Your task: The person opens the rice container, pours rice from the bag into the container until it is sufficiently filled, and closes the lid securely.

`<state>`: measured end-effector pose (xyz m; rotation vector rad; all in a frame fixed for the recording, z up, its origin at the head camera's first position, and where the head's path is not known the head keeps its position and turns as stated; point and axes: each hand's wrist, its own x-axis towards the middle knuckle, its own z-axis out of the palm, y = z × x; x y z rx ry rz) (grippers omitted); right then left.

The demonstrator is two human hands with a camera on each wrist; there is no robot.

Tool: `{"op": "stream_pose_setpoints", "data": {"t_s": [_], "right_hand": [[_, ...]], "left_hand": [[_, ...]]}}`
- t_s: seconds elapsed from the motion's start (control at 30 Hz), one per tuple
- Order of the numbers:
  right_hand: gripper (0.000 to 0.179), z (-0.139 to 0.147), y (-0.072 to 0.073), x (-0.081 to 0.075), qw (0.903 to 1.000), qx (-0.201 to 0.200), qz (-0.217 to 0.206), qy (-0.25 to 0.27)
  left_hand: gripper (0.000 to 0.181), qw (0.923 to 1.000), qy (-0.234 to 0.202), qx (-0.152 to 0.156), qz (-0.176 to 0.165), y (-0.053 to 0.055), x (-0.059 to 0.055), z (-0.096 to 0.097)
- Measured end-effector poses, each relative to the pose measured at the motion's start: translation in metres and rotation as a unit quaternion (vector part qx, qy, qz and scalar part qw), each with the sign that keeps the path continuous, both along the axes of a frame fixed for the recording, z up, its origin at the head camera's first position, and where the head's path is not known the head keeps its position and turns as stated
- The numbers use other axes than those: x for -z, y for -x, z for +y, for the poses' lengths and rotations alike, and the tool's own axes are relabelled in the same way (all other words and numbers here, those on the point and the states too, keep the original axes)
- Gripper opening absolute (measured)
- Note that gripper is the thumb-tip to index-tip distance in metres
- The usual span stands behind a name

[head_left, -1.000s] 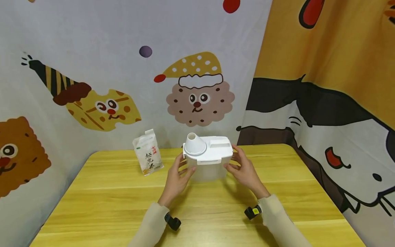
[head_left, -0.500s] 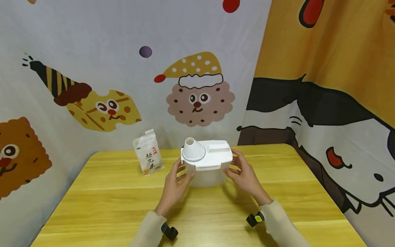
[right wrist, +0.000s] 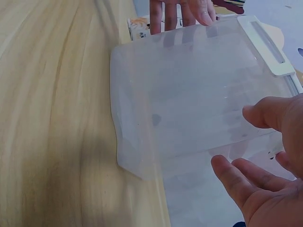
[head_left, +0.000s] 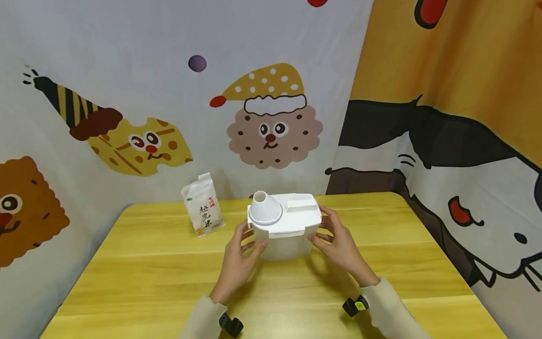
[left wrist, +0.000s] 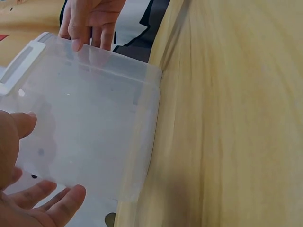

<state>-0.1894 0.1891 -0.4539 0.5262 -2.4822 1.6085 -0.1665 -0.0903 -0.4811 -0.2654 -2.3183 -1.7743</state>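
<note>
A translucent plastic storage container (head_left: 284,247) stands upright near the middle of the table, its bottom at the tabletop. Its white lid (head_left: 292,219) carries a raised handle and a cone-shaped spout (head_left: 266,210) on the left half. My left hand (head_left: 237,263) grips the container's left end, thumb on the near side, fingers round the end. At the opposite end, my right hand (head_left: 340,247) holds it the same way. Both wrist views show thumb and fingers spread about the clear wall (left wrist: 94,118), through which no contents are visible. A white clip (right wrist: 267,47) runs along the lid's edge.
A white paper rice bag (head_left: 203,207) with printed characters stands behind and left of the container. The wood-grain table (head_left: 139,282) ends at the back against a cartoon-printed cloth (head_left: 271,37).
The container has come slightly nearer to me, with both hands still holding its ends. The head view has tilted slightly down. The rice bag stays in its place.
</note>
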Motion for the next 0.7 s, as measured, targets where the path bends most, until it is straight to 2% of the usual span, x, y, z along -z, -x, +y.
{"op": "stream_pose_setpoints", "data": {"t_s": [0.3, 0.53, 0.7], "right_hand": [[0.081, 0.002, 0.000, -0.006, 0.9998, -0.009, -0.001, -0.017], [0.084, 0.009, -0.004, -0.019, 0.9951, -0.008, 0.022, -0.096], [0.092, 0.012, -0.010, -0.034, 0.9869, -0.010, 0.058, -0.150]], "left_hand": [[0.070, 0.9998, 0.017, -0.002, 0.008, -0.001, -0.006, -0.004], [0.079, 0.9983, 0.058, 0.003, -0.006, -0.001, -0.006, -0.006], [0.085, 0.9985, 0.053, 0.004, -0.013, 0.003, -0.004, -0.008]]}}
